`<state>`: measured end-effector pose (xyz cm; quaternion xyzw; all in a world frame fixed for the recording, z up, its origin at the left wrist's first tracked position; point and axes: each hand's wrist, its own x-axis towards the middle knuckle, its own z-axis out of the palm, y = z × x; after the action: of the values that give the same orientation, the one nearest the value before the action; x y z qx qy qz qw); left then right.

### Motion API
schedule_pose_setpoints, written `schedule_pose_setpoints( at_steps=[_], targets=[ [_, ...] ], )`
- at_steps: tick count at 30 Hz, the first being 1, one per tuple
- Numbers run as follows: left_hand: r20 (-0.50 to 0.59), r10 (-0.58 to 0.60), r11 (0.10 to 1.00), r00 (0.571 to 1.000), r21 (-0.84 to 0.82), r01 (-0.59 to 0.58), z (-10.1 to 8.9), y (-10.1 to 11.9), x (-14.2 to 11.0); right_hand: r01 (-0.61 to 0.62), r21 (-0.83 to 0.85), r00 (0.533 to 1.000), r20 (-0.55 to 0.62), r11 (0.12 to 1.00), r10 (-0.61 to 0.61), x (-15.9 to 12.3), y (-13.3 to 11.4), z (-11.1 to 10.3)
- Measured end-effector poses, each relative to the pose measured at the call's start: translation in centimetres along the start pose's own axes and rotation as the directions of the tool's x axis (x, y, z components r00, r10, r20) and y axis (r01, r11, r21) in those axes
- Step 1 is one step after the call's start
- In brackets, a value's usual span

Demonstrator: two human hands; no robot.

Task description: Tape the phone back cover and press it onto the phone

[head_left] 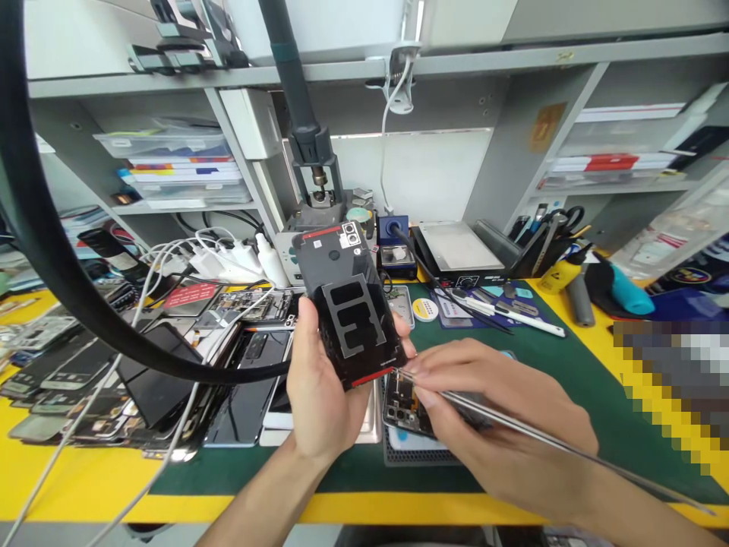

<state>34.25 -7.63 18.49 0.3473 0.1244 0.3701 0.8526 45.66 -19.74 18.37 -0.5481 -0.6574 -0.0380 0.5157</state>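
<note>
My left hand [327, 406] grips what looks like a phone back cover [392, 334] from below, thumb on the left edge and fingertips on the right. The cover is tilted, mostly black, with red strips at both ends, a grey patterned sheet [354, 315] on its face and two square openings at the top right corner. A pair of long metal tweezers [501, 418] is pinched in my right hand [501, 425]. Their tips are at the cover's lower right corner; whether they grip anything is too small to tell. Below lies an opened phone [402, 403], partly hidden by my right hand.
Several phones [250, 387] and stacked phone parts [74, 380] fill the left side. A black flexible tube [130, 334] arcs across the left foreground. Behind stand a heating plate [461, 247], a yellow bottle [561, 272] and shelves [273, 68]. A green mat [569, 380] covers the yellow table [342, 507].
</note>
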Motion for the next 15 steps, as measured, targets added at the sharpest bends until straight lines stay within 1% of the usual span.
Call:
schedule_pose_setpoints(
  at_steps=[11, 15],
  targets=[
    [0.016, -0.006, 0.999, 1.000, -0.032, 0.007, -0.23, -0.11, -0.02, 0.003, -0.010, 1.000, 0.020, 1.000, -0.003, -0.64, 0.32, 0.08],
    [-0.007, -0.007, 1.000, 1.000, -0.014, 0.006, -0.06, 0.02, 0.05, 0.074, -0.050, 0.996, 0.045, 0.996, -0.072, -0.48, 0.35, 0.05]
  ],
)
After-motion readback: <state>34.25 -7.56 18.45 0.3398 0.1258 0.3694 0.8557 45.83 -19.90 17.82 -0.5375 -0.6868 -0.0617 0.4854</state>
